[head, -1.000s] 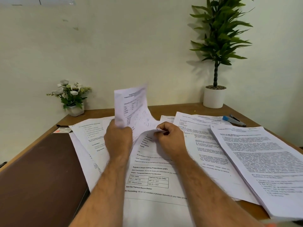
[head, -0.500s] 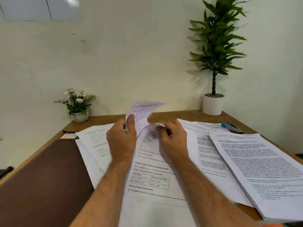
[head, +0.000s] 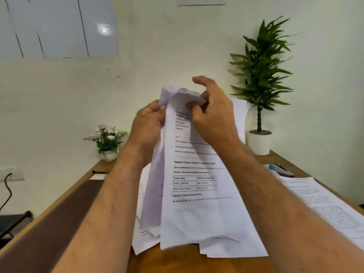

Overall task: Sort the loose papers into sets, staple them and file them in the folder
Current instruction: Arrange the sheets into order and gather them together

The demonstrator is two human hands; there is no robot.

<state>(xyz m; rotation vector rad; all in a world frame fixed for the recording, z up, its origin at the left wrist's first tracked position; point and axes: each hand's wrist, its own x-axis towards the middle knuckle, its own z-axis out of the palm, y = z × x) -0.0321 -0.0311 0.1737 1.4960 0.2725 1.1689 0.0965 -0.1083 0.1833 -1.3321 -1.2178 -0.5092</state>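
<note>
A set of printed sheets [head: 193, 194] hangs upright in front of me, lifted off the wooden desk [head: 177, 263]. My left hand [head: 146, 123] grips its upper left edge, where a sheet is folded behind. My right hand [head: 211, 115] pinches the crumpled top of the front page, index finger raised. More loose papers [head: 323, 201] lie on the desk at right. A blue stapler [head: 280, 170] sits beyond them. A dark brown folder [head: 49, 223] lies at left.
A tall potted plant [head: 260, 79] stands at the desk's back right corner, a small white flower pot [head: 107, 141] at back left. A small card [head: 97, 176] lies near the folder's far end. A cable and a dark chair [head: 11, 221] are beyond the left edge.
Both hands have raised the paper set from the desk to chest height. The flipped top sheet went from standing up to folded behind. The camera tilted upward.
</note>
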